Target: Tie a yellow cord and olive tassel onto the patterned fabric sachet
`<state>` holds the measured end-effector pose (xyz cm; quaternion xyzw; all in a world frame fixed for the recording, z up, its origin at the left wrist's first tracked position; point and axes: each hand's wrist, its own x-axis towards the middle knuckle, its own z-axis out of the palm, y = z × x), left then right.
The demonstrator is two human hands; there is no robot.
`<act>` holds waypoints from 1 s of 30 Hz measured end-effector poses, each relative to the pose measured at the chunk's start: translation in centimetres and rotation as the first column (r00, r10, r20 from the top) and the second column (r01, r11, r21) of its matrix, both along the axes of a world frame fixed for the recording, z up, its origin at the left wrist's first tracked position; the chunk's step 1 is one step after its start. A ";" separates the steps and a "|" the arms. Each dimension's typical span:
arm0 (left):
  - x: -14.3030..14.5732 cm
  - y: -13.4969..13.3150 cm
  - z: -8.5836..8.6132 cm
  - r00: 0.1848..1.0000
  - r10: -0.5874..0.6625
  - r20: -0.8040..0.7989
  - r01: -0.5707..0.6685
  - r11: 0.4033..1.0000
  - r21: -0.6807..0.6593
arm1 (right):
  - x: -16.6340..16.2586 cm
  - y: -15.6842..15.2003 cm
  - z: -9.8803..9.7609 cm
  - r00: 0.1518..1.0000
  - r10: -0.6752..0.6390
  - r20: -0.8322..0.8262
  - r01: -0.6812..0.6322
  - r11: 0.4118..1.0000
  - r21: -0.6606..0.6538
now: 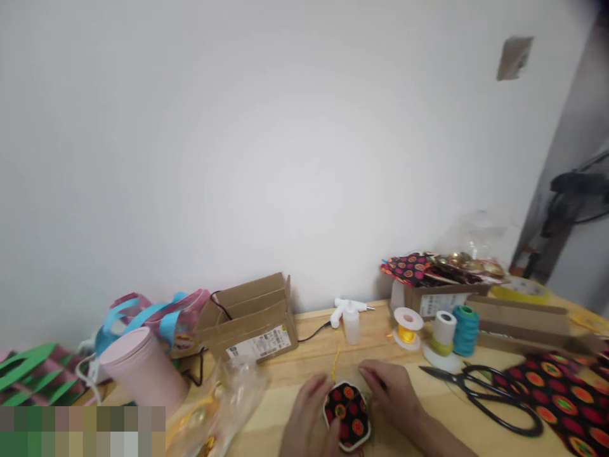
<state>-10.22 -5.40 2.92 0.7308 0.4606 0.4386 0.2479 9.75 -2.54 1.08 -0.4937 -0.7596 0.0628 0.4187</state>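
A small padded fabric piece (349,414), black with red and orange dots and a pale edge, lies on the wooden table (304,371) near its front. My left hand (307,419) rests against its left side, fingers curved onto it. Against its right side lies my right hand (392,397), fingers bent and touching the upper edge. A thin yellow thread (335,363) runs up from the piece across the wood.
Black scissors (495,393) and dotted cloth (556,393) lie right. Spools of yellow (407,327), white (444,336) and teal (465,329) thread stand behind, with a small white bottle (351,322). Cardboard boxes (250,324), a pink cup (143,368) and clear bags (228,393) sit left.
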 end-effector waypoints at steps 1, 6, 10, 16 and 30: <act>1.9 0.2 0.0 0.998 -0.024 0.062 0.029 0.996 -0.079 | -0.2 0.1 0.5 1.000 0.006 -0.005 -0.006 1.000 -0.003; 7.1 1.5 1.0 0.944 -0.174 0.280 0.280 0.871 -0.404 | -0.7 0.4 2.3 0.999 -0.016 -0.044 0.017 1.000 0.019; 7.9 2.7 1.1 0.893 -0.205 0.402 0.403 0.763 -0.506 | -0.2 1.0 2.3 0.998 -0.044 -0.053 0.047 0.998 0.048; 7.8 4.0 -1.6 0.850 -0.141 0.508 0.483 0.595 -0.642 | 1.5 1.8 0.8 0.986 -0.120 -0.119 0.127 0.990 0.059; 6.8 4.9 -2.4 0.645 0.230 0.729 0.509 0.582 -0.634 | 1.5 1.3 0.8 0.944 -0.128 -0.306 0.168 0.980 0.107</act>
